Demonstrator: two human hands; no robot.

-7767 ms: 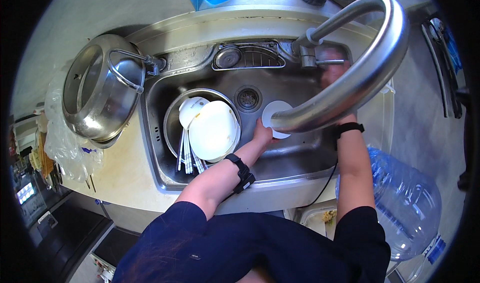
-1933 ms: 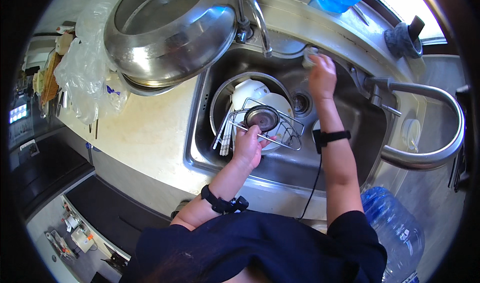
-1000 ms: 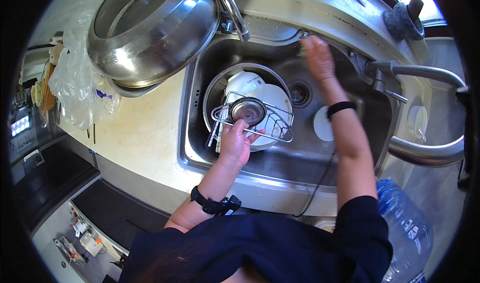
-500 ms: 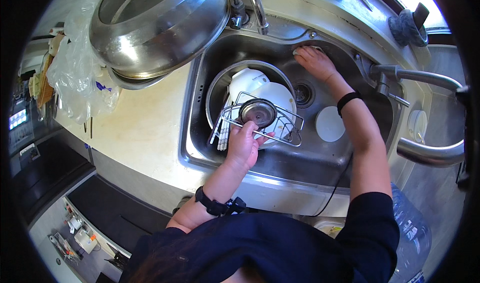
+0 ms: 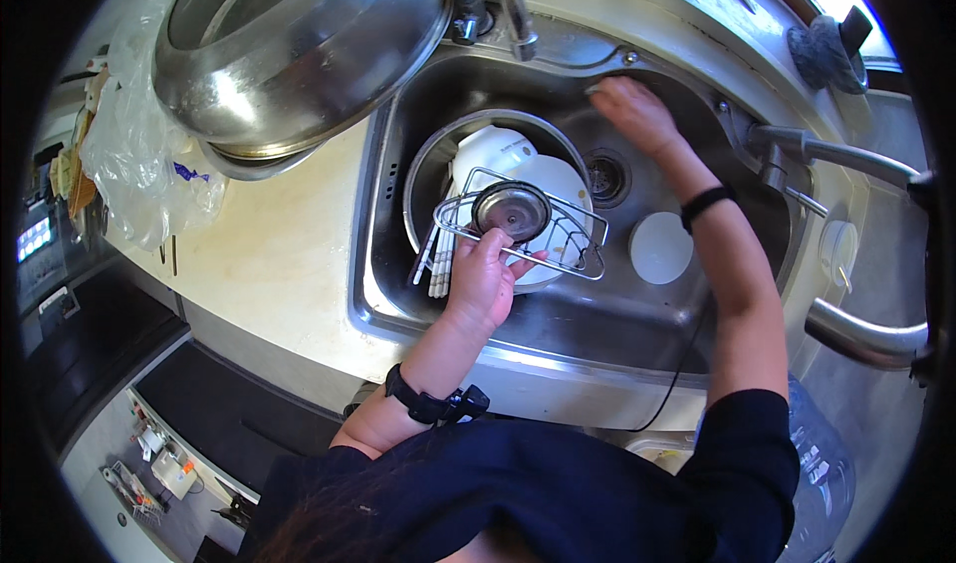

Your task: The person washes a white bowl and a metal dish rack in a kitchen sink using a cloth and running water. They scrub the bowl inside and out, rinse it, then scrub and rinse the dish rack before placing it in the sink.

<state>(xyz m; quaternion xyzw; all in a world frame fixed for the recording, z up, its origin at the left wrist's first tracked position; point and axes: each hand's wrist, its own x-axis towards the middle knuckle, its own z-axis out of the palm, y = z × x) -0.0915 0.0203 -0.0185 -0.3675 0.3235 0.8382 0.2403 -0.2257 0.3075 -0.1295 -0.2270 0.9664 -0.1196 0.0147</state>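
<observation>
My left hand (image 5: 482,282) is closed on a small chrome wire rack (image 5: 583,267) and a round, dark-rimmed metal dish (image 5: 512,215). I hold both above a steel basin (image 5: 416,167) in the sink. That basin contains a white bowl (image 5: 490,153), a white plate (image 5: 563,183) and several white-handled utensils (image 5: 441,264). My right hand (image 5: 637,115) presses toward the sink's far wall, fingers together and somewhat blurred. A pale scrap shows at its fingertips; its kind cannot be made out.
A white round lid or dish (image 5: 660,248) lies in the steel sink (image 5: 597,326), near the drain (image 5: 605,177). A large steel pot (image 5: 299,55) stands on the left counter beside a clear plastic bag (image 5: 144,155). Faucets (image 5: 515,15) overhang the sink's back and right sides.
My right hand has shifted slightly along the sink's far wall, and less of the pale thing under its fingers shows. My left hand keeps holding the rack and dish. The view has shifted slightly.
</observation>
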